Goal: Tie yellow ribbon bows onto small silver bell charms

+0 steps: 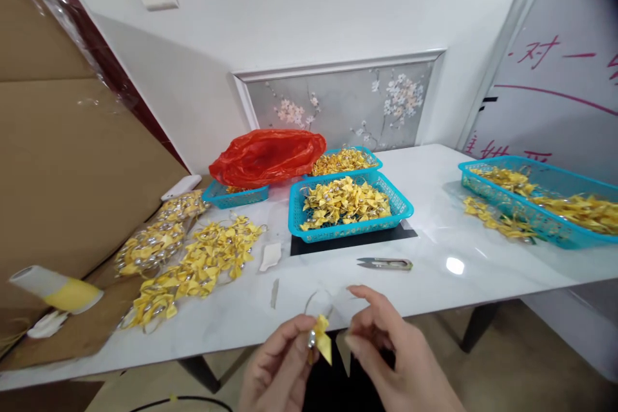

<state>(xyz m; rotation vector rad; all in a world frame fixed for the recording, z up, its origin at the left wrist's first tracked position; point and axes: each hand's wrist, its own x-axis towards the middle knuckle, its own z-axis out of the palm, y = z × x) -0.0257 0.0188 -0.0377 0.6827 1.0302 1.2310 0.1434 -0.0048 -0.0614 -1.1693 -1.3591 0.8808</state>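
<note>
head view, looking down: where is the yellow bow (323, 344)?

— in the left hand (284, 357), pinched between thumb and fingertips, its silver bead (311, 338) up against them.

which way does it point?

— its long axis slants: the ribbon tail runs down and towards the right hand (389, 344), away from the left thumb. a thin loop (309, 299) rises beyond the left fingertips.

what has the right hand got?

— i can't tell. its forefinger reaches out and its thumb sits lower, the two apart, but a fine thread could be hidden among the curled fingers.

so the gap between them matters most?

— i'd judge so. the bow is just to the left of the right hand, not touching it, with the tail slanting to that side and the loop ahead of the bow.

anything near the right hand?

— the snips (386, 264) lie ahead of it on the surface (333, 270), long axis sideways, blades to the left; that hand is the nearer one. farther ahead stands a blue basket (347, 230) full of yellow bows, and a loose heap (212, 256) of them lies ahead and left of the left hand.
</note>
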